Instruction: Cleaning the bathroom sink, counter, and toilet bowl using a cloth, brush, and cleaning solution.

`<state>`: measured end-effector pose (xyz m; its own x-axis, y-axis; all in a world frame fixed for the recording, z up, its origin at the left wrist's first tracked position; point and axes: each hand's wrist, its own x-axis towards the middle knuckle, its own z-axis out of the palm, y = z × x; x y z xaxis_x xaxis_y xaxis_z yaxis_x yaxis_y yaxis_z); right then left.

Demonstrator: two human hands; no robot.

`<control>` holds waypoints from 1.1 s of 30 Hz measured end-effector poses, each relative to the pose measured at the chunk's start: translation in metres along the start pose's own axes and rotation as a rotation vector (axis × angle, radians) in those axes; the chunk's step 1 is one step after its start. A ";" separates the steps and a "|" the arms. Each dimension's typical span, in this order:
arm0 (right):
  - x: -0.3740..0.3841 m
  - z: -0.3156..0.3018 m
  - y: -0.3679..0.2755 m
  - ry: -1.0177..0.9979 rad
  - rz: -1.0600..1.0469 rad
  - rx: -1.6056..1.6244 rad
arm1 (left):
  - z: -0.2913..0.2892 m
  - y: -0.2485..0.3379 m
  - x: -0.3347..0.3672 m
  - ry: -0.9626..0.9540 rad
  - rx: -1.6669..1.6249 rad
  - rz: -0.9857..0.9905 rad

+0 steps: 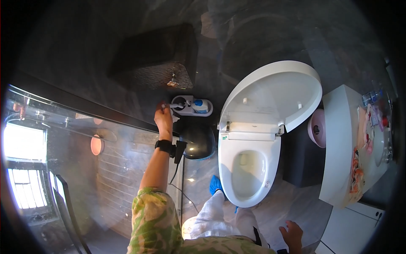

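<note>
Left hand (164,119) at 11 o'clock, arm stretched out, fingers pinched on toilet brush handle (174,105) sitting in white holder (186,111) on the floor. I judge step: lifting brush out; next needs a straight pull clear of the holder. Right hand (292,233) at 5 o'clock, low, loosely spread, holding nothing. Toilet (249,161) lid up
</note>
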<state>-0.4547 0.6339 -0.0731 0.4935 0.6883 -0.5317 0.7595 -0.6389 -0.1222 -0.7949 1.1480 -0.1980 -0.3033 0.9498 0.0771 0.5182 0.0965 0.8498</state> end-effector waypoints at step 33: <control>0.032 0.092 -0.221 -1.261 -0.053 1.502 | -0.151 0.082 -0.403 -0.313 -0.344 -0.157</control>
<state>-0.6454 0.7652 -0.1406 -0.5637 0.5504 -0.6159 -0.4893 -0.8232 -0.2879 -0.7509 0.7287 -0.0810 -0.0745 0.9807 -0.1807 0.1749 0.1913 0.9658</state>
